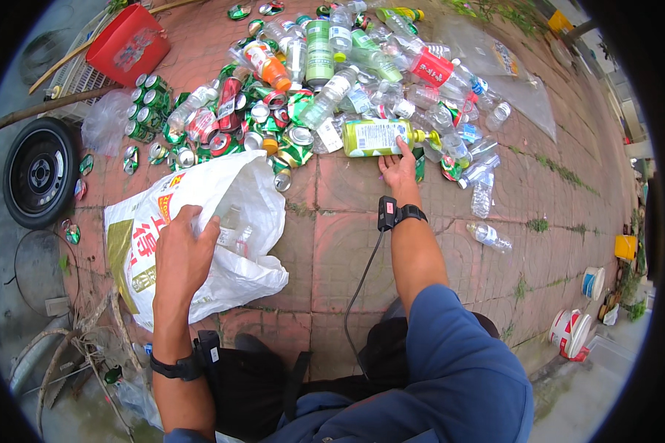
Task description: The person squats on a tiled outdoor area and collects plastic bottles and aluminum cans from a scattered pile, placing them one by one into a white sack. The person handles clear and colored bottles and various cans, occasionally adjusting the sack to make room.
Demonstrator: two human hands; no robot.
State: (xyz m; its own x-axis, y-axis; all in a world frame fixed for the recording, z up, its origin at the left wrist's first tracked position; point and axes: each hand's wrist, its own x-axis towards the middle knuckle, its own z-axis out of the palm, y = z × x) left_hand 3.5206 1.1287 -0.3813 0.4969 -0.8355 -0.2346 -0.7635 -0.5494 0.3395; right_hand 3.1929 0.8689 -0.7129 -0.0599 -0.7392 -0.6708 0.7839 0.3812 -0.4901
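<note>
My right hand [398,165] grips a yellow-green plastic pump bottle [370,138] near its shoulder, thumb on top and fingers underneath. The bottle lies level at the near edge of a heap of empty plastic bottles [328,99] and crushed drink cans [222,144]. To the left, my left hand [183,249] holds the rim of a white woven plastic sack [199,183] with printing on it. The sack's mouth gapes toward the right, and clear plastic bottles [234,232] show inside. Part of the left fingers is hidden behind the sack's edge.
A red plastic bucket [125,47] and a spare wheel [40,173] stand at the left. Dry branches [72,338] lie close by my left arm. One clear bottle [490,237] lies apart on the paving [354,249]. White pails [569,332] stand far right.
</note>
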